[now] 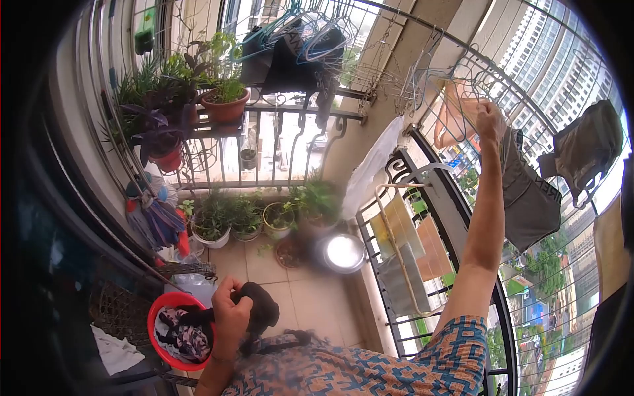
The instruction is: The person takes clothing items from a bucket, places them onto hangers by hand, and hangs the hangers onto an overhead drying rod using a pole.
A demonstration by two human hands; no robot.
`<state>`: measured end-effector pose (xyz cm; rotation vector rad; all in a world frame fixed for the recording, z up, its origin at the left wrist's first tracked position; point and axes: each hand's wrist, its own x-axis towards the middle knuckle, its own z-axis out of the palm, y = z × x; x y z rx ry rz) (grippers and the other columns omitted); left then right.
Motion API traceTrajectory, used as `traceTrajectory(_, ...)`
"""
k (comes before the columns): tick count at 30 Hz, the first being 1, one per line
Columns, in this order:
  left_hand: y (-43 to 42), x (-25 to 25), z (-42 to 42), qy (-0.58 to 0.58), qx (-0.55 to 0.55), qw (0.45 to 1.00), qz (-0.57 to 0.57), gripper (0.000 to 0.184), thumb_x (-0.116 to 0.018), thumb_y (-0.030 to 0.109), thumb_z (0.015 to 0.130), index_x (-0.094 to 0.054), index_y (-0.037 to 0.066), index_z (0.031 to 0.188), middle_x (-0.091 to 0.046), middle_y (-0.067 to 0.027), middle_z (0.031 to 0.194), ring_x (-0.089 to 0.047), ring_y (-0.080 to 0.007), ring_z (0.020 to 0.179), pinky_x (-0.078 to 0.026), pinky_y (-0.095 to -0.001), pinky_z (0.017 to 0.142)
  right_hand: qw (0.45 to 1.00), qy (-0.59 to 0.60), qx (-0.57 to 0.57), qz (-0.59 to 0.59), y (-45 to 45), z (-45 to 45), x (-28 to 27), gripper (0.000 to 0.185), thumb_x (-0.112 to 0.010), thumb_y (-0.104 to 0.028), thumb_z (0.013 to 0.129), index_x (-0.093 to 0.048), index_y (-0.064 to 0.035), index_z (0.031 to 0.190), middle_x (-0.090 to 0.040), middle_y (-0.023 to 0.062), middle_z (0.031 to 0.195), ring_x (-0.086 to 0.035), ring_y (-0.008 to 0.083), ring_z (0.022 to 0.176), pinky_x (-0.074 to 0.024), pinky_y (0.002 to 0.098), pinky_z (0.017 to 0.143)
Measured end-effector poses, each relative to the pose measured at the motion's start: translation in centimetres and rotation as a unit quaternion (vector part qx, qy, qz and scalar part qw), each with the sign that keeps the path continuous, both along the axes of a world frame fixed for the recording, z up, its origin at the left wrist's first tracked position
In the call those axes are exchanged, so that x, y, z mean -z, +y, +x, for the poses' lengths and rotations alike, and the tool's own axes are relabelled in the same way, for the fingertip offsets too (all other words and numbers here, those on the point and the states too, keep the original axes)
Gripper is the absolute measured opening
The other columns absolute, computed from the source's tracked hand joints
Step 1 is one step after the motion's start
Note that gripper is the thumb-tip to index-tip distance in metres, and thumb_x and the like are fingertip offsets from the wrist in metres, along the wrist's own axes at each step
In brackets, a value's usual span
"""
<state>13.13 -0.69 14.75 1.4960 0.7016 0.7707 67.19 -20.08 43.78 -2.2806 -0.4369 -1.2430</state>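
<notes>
My left hand (231,309) is closed around a bunched black garment (259,307), whose exact kind I cannot make out. Just to its left, a red tub (156,315) contains crumpled laundry (183,335), some of it dark and patterned. Stretched up at the right, my right hand (490,121) is in a fist on a wire clothes hanger (470,78) below the overhead rail. A peach-coloured cloth (450,115) hangs directly left of that hand. Dark grey garments (528,198) hang to its right.
Potted plants (224,105) line the left railing, with more pots (212,231) on the floor. Many hangers and black clothes (297,59) hang at the top. A shiny round metal object (343,253) stands by the right railing (456,204). White cloth (115,350) lies at lower left.
</notes>
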Motion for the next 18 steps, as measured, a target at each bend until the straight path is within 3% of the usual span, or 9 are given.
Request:
traceTrajectory(4, 0.2, -0.2, 0.1, -0.005, -0.004, 1.000, -0.020, 0.012, -0.049, -0.007, 0.068, -0.046, 0.003, 0.074, -0.044, 0.0018, 0.068, -0.040, -0.0054, 0.060, -0.034, -0.0204, 0.052, 1.000, -0.001, -0.007, 0.015, -0.4, -2.5, -0.7, 0.023, -0.055, -0.030, 0.083, -0.069, -0.0137, 0.091, -0.068, 0.0106, 0.087, -0.064, 0.0311, 0.085, -0.0483, 0.0391, 0.077)
traceTrajectory(11, 0.9, -0.4, 0.2, 0.007, -0.008, 1.000, -0.011, 0.010, -0.051, -0.006, 0.067, -0.049, 0.000, 0.076, -0.048, -0.0009, 0.069, -0.045, -0.0081, 0.063, -0.038, -0.0228, 0.056, 0.991, 0.020, -0.075, 0.107, -2.2, -6.8, 0.8, 0.020, -0.059, -0.024, 0.084, -0.067, -0.0073, 0.091, -0.067, 0.0088, 0.082, -0.063, 0.0217, 0.077, -0.0470, 0.0321, 0.072)
traceTrajectory(18, 1.9, 0.7, -0.1, 0.004, -0.015, 1.000, 0.004, 0.010, -0.052, -0.005, 0.067, -0.053, -0.001, 0.077, -0.051, -0.0029, 0.072, -0.046, -0.0102, 0.064, -0.039, -0.0237, 0.058, 0.960, -0.057, -0.159, 0.224, -5.6, -14.0, 7.0, 0.017, -0.058, -0.016, 0.090, -0.065, -0.0003, 0.093, -0.061, 0.0007, 0.080, -0.050, 0.0083, 0.065, -0.0407, 0.0233, 0.060)
